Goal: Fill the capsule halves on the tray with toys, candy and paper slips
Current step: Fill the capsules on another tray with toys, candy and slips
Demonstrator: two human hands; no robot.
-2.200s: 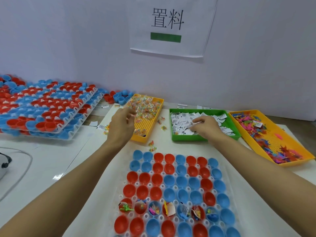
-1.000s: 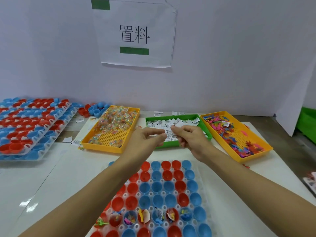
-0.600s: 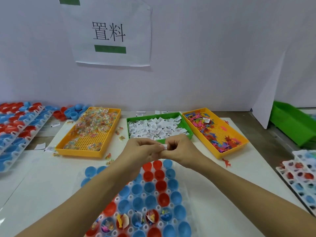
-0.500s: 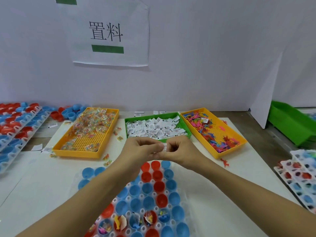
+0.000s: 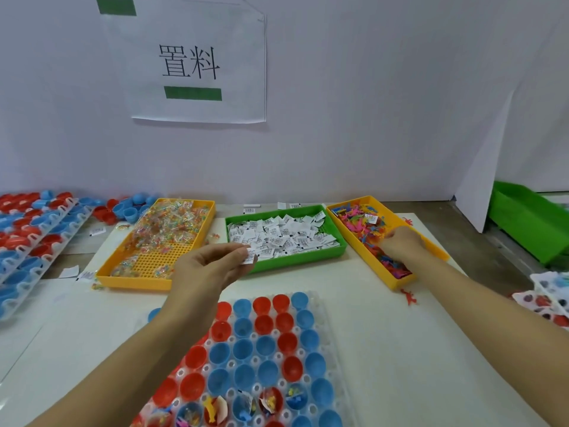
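A clear tray (image 5: 334, 343) of red and blue capsule halves lies in front of me; one near row holds toys, candy and slips, the rows behind it are bare. My left hand (image 5: 212, 266) hovers above the tray's far end and pinches white paper slips (image 5: 251, 257). My right hand (image 5: 401, 245) reaches into the yellow toy tray (image 5: 437, 251), fingers curled down among the small coloured toys (image 5: 363, 224). Between them sits the green tray (image 5: 295, 261) of paper slips. The yellow candy tray (image 5: 135, 280) stands to the left.
Stacked trays of red and blue capsule halves (image 5: 27, 238) fill the left side, with loose halves (image 5: 123, 209) behind the candy tray. A green bin (image 5: 529, 223) and more filled trays (image 5: 551, 294) are at the right. A red toy (image 5: 409, 297) lies on the table. A white wall with a paper sign stands behind.
My hands were together over the tray's far end working the slips. My right hand has moved right into the toy tray; my left hand keeps the slips.
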